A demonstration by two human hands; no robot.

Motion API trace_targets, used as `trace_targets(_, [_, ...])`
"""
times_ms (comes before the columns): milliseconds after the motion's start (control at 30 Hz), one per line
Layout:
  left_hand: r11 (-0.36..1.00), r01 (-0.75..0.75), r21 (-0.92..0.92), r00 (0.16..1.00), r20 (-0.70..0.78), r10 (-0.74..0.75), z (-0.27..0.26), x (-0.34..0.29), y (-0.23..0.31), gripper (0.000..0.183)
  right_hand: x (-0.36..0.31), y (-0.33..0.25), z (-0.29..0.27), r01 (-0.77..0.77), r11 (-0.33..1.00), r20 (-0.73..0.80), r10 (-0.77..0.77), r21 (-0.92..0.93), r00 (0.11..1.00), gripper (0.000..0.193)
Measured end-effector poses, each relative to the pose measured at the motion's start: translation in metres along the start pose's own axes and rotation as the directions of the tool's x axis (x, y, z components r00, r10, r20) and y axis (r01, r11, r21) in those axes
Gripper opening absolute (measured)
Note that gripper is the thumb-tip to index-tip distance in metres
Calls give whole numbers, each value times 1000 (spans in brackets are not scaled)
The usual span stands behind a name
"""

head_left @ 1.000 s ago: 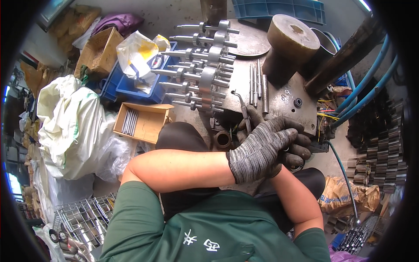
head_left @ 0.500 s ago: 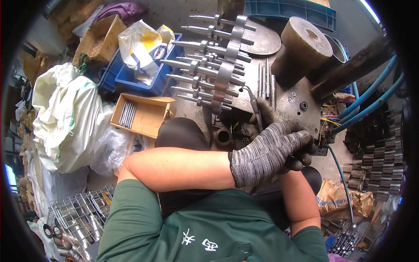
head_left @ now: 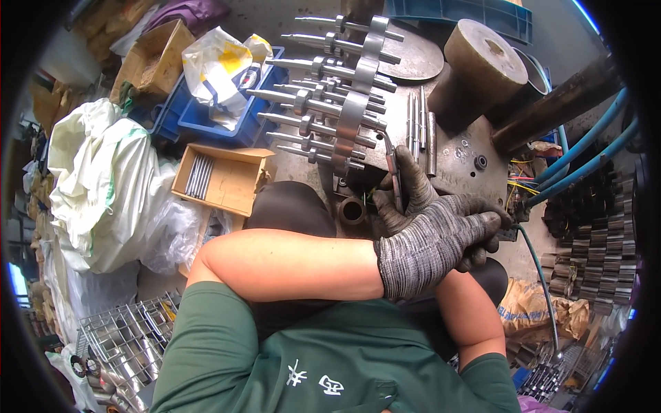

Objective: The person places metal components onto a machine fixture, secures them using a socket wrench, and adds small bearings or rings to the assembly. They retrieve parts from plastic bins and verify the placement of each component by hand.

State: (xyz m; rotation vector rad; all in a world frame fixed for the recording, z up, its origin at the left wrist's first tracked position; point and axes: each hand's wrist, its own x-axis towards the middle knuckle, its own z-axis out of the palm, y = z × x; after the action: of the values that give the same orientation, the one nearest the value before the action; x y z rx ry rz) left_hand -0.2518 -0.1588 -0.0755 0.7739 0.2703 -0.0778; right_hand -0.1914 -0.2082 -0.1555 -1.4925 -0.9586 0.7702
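Note:
My gloved left hand [head_left: 441, 237] crosses over my right wrist, its fingers curled closed toward the right. Whatever lies in those fingers is hidden. Beyond it is my gloved right hand [head_left: 416, 186], partly covered by the left. It has a slim metal tool with a bent tip [head_left: 394, 168] between its thumb and fingers. The tool's tip is close to a round steel holder [head_left: 351, 124], which carries several stepped steel shafts [head_left: 320, 103] with collars, pointing left. A short dark tube [head_left: 352, 210] stands just below the holder.
Loose steel rods [head_left: 422, 124] lie on the metal bench [head_left: 458, 162], near a thick steel cylinder [head_left: 475, 76]. To the left are a cardboard box with rods [head_left: 237, 189], a blue crate [head_left: 251, 127] and a white sack [head_left: 103, 179]. Blue hoses [head_left: 592, 155] run at the right.
My left hand has shifted slightly right. My right hand's fingers have risen and spread further into view around the bent-tipped tool, which now stands steeper. The whole view has shifted a little.

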Motion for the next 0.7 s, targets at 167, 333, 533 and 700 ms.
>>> trace_targets(167, [980, 19, -200, 994, 110, 3, -5, 4, -3, 28, 1, -12, -3, -59, 990, 42, 65, -126, 997, 83])
trace_targets(333, [984, -9, -178, 999, 45, 17, 0, 6, -1, 28, 3, 10, -5, -43, 951, 34, 56, -306, 998, 88])
trace_targets(533, [996, -84, -31, 996, 21, 85, 4, 5, 1, 27, 3, 25, 10, 37, 914, 186, -121, 404, 975, 94])
trace_targets(700, [991, -92, 96, 987, -121, 103, 0, 6, 3, 28, -3, 31, 13, 15, 877, 95, -69, 480, 993, 89])
